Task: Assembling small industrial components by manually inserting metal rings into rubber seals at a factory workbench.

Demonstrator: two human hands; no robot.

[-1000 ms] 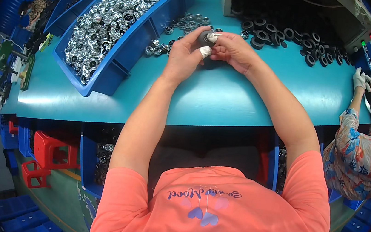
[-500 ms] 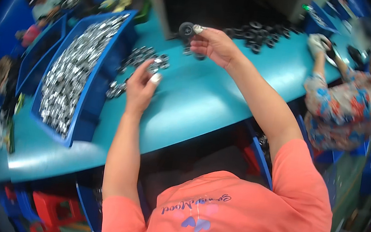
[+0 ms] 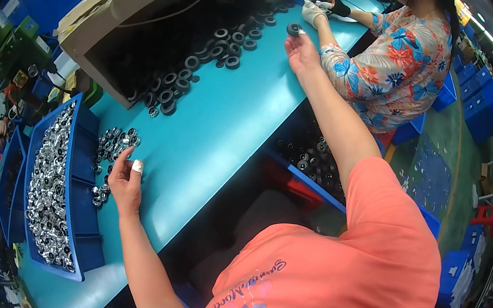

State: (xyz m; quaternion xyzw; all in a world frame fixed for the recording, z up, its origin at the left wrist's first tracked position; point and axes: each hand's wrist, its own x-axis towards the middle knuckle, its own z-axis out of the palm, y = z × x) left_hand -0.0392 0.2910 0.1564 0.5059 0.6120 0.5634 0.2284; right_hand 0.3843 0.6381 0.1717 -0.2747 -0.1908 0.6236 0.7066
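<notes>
My right hand [image 3: 302,55] is stretched far out over the table's right part, fingers closed on a small black wheel [image 3: 294,30] held at the fingertips. My left hand [image 3: 124,185] hovers beside a loose pile of shiny silver round parts [image 3: 117,141]; its index finger and white-wrapped thumb are apart, and nothing shows between them. A few more silver parts [image 3: 100,194] lie left of that hand. Across the far side of the table runs a long heap of black rings [image 3: 192,62], well away from both hands.
A blue bin [image 3: 85,220] full of silver parts stands left on the teal table [image 3: 220,120]. Behind the rings is a beige-framed dark opening [image 3: 106,20]. A co-worker in a floral shirt [image 3: 387,60] sits close at right. Below the table edge is a bin of parts [image 3: 311,180].
The view has swung to the right. My right hand has reached outward to the right with the black wheel, close to the co-worker. My left hand stays beside the silver pile.
</notes>
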